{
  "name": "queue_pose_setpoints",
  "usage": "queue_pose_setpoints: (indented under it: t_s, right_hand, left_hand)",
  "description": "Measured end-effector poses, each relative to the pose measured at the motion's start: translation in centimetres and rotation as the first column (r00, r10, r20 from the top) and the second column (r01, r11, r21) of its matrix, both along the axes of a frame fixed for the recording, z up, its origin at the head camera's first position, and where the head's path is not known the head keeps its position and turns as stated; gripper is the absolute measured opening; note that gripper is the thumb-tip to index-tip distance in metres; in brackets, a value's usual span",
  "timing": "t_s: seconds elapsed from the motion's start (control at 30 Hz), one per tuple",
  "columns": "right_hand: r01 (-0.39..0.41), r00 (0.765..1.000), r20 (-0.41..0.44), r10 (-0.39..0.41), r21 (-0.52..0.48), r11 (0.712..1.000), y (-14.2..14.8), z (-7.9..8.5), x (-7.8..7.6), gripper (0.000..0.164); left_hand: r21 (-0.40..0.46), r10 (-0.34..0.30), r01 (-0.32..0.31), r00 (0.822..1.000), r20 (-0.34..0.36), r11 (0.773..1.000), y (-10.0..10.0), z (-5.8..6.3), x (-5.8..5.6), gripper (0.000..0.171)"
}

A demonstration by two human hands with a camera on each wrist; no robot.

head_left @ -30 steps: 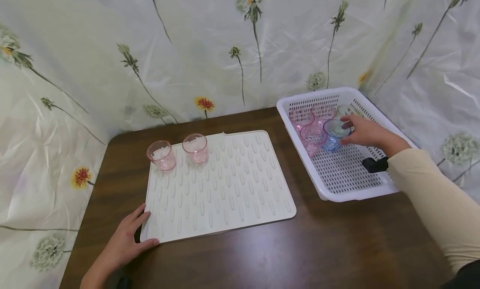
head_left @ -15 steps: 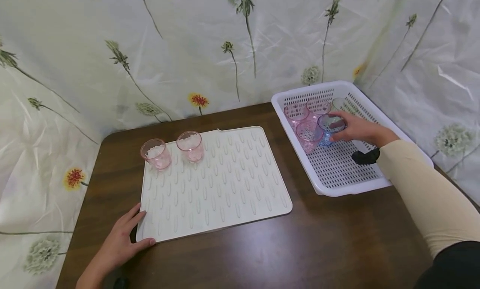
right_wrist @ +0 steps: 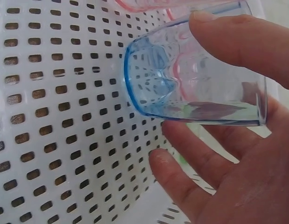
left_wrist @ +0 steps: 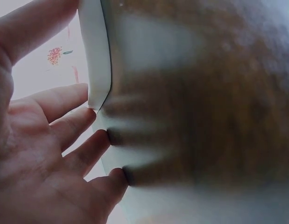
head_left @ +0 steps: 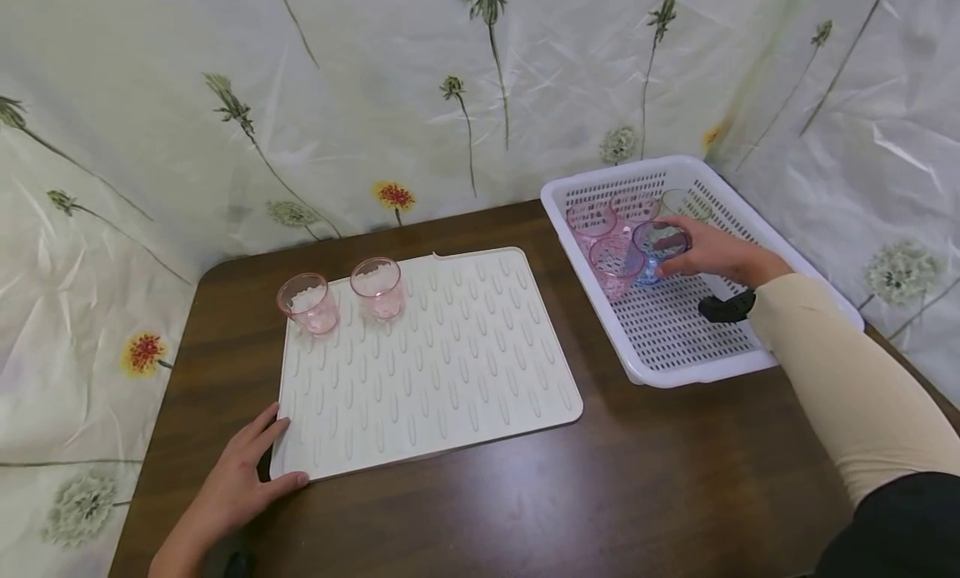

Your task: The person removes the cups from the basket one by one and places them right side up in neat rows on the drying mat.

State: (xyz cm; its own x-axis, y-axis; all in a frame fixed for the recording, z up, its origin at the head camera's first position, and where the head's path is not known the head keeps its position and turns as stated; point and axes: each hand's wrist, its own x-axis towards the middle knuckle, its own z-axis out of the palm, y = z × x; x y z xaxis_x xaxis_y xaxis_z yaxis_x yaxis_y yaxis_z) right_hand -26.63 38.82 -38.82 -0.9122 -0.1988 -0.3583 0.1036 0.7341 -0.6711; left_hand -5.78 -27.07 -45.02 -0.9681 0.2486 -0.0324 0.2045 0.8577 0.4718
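Head view: the half-curled right hand (head_left: 705, 249) pinches a transparent blue tumbler (head_left: 648, 255); the spread left hand (head_left: 242, 480) touches the white ridged rectangular mat (head_left: 431, 366) on its right.

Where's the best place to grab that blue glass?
The blue glass is probably best gripped near its rim, from the right, as the right hand does: its open top faces up and flares, and pink glasses crowd its left.
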Motion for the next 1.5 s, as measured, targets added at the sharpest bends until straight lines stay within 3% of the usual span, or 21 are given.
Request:
queue_pose_setpoints:
  t_s: [0.5,0.87,1.07,1.27,1.5]
  right_hand:
    - [-0.081,0.997,0.005,0.081,0.074,0.994,0.0,1.5,0.9,0.088]
    - [-0.100,0.991,-0.068,0.114,0.192,0.976,0.7,6.1,2.2,0.089]
    - [-0.041,0.986,-0.154,0.064,0.149,0.988,0.5,8.5,1.9,0.094]
    - [0.051,0.970,-0.240,-0.028,0.093,0.994,-1.9,10.3,2.1,0.098]
    - [0.012,0.952,-0.307,0.000,0.037,0.999,-5.9,12.5,1.5,0.093]
  left_hand:
    - [0.004,0.004,-0.004,1.000,0.009,1.000,-0.1,0.2,0.0,0.083]
    - [0.020,0.011,-0.011,1.000,-0.001,1.000,0.0,0.4,-0.3,0.083]
    - [0.027,0.018,-0.018,1.000,-0.015,0.999,-0.1,0.2,0.0,0.082]
    - [0.018,0.038,-0.038,0.999,0.032,0.999,0.1,0.2,0.1,0.084]
    - [0.039,0.030,-0.031,0.999,0.009,0.999,0.1,0.1,0.1,0.082]
